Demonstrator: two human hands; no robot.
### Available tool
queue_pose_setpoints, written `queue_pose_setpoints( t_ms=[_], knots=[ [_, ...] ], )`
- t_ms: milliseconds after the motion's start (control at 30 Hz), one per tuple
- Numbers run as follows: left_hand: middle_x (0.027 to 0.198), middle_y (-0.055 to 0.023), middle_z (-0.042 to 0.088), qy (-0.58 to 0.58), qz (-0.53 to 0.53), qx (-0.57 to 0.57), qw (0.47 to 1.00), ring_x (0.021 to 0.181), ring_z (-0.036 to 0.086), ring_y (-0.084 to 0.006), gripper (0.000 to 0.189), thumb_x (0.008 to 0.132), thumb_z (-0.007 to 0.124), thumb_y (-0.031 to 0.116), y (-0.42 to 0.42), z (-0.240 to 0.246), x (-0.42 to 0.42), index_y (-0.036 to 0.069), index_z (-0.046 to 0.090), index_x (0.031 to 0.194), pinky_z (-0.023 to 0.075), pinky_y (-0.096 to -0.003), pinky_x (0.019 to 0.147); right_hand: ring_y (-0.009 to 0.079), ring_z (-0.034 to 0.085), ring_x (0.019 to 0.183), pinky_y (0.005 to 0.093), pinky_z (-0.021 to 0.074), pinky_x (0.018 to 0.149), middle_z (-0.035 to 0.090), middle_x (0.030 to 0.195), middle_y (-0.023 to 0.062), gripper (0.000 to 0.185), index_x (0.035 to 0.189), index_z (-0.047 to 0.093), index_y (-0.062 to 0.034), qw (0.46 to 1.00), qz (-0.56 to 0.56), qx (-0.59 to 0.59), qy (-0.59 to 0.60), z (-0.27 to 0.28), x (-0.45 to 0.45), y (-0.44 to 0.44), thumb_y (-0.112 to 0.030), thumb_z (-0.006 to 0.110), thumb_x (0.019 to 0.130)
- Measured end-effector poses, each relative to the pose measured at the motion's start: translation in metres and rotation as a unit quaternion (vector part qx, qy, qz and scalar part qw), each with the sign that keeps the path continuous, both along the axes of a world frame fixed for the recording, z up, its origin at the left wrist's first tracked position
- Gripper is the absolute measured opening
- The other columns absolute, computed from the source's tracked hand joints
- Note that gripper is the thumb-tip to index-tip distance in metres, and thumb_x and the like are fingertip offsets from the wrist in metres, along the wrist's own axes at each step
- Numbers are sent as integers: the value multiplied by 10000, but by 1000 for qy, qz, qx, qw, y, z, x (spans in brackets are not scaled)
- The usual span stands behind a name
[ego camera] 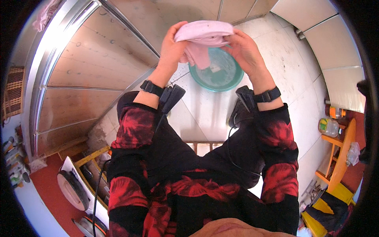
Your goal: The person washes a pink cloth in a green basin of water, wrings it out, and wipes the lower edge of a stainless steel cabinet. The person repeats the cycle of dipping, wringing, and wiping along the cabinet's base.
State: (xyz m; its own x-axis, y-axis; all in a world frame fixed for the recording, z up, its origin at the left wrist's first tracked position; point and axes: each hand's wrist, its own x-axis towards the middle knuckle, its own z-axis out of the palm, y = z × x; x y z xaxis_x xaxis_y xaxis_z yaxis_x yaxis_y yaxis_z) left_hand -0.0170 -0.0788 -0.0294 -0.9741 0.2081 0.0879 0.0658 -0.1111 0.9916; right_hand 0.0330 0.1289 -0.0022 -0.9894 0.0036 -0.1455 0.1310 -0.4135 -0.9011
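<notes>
A pink cloth item [204, 31], folded over with a loose part hanging down, is stretched between my two hands. My left hand [173, 47] grips its left end. At its right end, my right hand [244, 49] pinches the edge between thumb and fingers. Below and slightly behind the cloth, a green plastic basin [217, 87] stands on the tiled floor, holding cloudy, sudsy water and a small pale object [215, 68]. The hanging part of the cloth overlaps the basin's left side in view; whether it touches the water I cannot tell.
Tiled walls or cabinet fronts [97, 59] rise at the left and ahead. On the right are an orange wooden stool [345, 154], a clear plastic bottle [328, 127] and an orange-labelled bottle [336, 113]. A round lidded pan [72, 189] lies at the lower left.
</notes>
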Motion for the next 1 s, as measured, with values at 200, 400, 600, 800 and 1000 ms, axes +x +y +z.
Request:
queue_pose_setpoints(
  t_ms=[200, 400, 600, 800, 1000],
  knots=[
    [1196, -90, 600, -96, -81, 172, 977, 1078, 585, -190, 417, 867, 465, -52, -15, 16, 4, 46, 528, 1267, 469, -304, 931, 344, 252, 1408, 407, 249, 1124, 206, 1508, 288, 1074, 1484, 99, 48, 963, 3, 219, 155, 0, 4, 0, -384, 763, 759],
    [1226, -86, 583, -168, -83, 244, 952, 1139, 549, -194, 371, 956, 383, 93, 8, 11, 24, 49, 495, 1307, 435, -323, 978, 267, 402, 1307, 333, 339, 1060, 398, 1412, 212, 1046, 1471, 191, 38, 980, 99, 148, 87, -11, 6, -32, -428, 786, 748],
    [1251, -79, 562, -122, -91, 175, 973, 1149, 532, -184, 423, 962, 419, 190, 21, -4, 21, 44, 442, 1358, 424, -312, 972, 142, 587, 1019, 286, 457, 910, 619, 1110, 52, 517, 1235, 535, -46, 982, 167, 86, 29, -9, 17, -51, -288, 740, 826],
    [1267, -77, 541, -137, -198, 82, 967, 1133, 535, -178, 510, 911, 498, 172, -2, 9, 3, 48, 412, 1398, 402, -302, 989, 155, 638, 910, 291, 535, 743, 647, 1043, 68, 440, 1191, 552, -42, 986, 164, -6, -31, -3, 15, -36, -211, 735, 829],
    [1351, -34, 487, -87, -262, 99, 956, 1223, 478, -161, 704, 894, 628, 433, -11, 23, 3, 81, 357, 1439, 390, -332, 1018, 165, 649, 827, 283, 556, 639, 650, 1015, 78, 408, 1164, 561, -48, 969, 205, -130, -50, 4, 15, -27, -236, 722, 839]
  ],
)
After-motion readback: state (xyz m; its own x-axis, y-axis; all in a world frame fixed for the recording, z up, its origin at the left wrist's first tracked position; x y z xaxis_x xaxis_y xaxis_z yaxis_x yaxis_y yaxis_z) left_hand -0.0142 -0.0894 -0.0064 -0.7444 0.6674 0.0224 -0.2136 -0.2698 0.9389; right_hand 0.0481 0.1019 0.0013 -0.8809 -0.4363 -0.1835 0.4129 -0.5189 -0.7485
